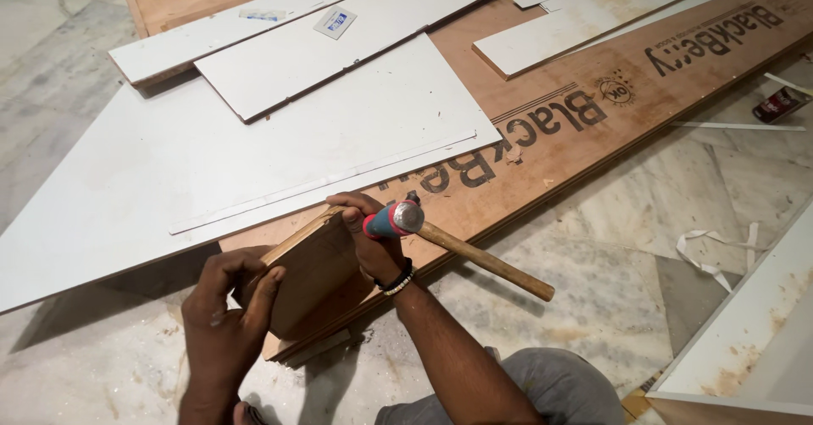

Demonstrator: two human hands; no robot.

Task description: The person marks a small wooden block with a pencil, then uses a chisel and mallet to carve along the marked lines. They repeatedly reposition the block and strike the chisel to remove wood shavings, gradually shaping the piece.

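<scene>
Plywood and white laminate spread over a marble floor point(593, 289), hands at work on a small board.

Largest first: brown plywood sheet point(593, 129) running far right, white panels point(254, 154) lying over its left part. Nearer, small wooden board point(313, 281) propped tilted against the sheet's near edge, gripped by left hand point(224, 315) on its left side, right hand point(368, 234) closed over its top edge. Wooden-handled hammer point(457, 243) just right of that hand; grip on it unclear. Black wristband point(396, 279).
</scene>
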